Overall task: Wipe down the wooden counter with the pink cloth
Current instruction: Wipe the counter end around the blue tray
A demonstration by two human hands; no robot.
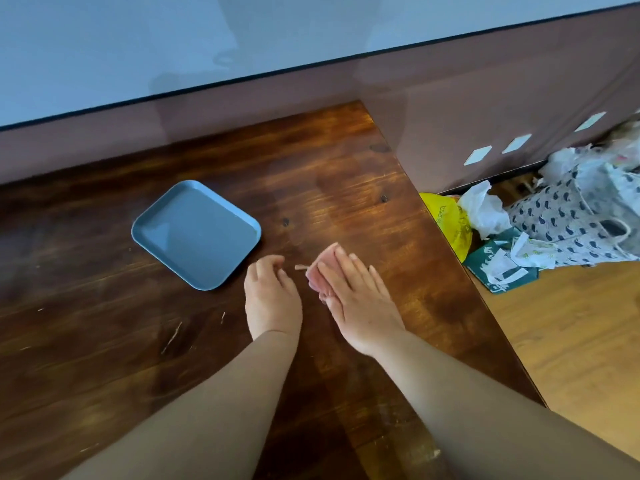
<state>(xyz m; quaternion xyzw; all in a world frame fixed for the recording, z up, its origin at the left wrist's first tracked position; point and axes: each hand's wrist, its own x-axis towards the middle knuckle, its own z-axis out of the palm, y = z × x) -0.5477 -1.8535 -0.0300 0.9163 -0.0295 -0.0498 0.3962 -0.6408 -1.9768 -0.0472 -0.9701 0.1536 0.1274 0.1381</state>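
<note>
The right hand (356,299) lies flat, fingers straight, pressing the cloth (320,271) onto the counter (346,174). Just beside it, the left hand (272,299) seems loosely curled, holding nothing. Tray (195,233) beyond.

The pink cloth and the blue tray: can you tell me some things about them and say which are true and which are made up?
1. The right hand lies flat on the pink cloth. True.
2. The blue tray is full of cups. False: nothing lies in it.
3. The left hand is holding the tray. False: it rests on the wooden counter beside the tray, fingers loosely curled, holding nothing.
4. The tray lies left of both hands. True.
5. The cloth hangs over the counter's edge. False: it lies on the counter, under the right hand.
</note>
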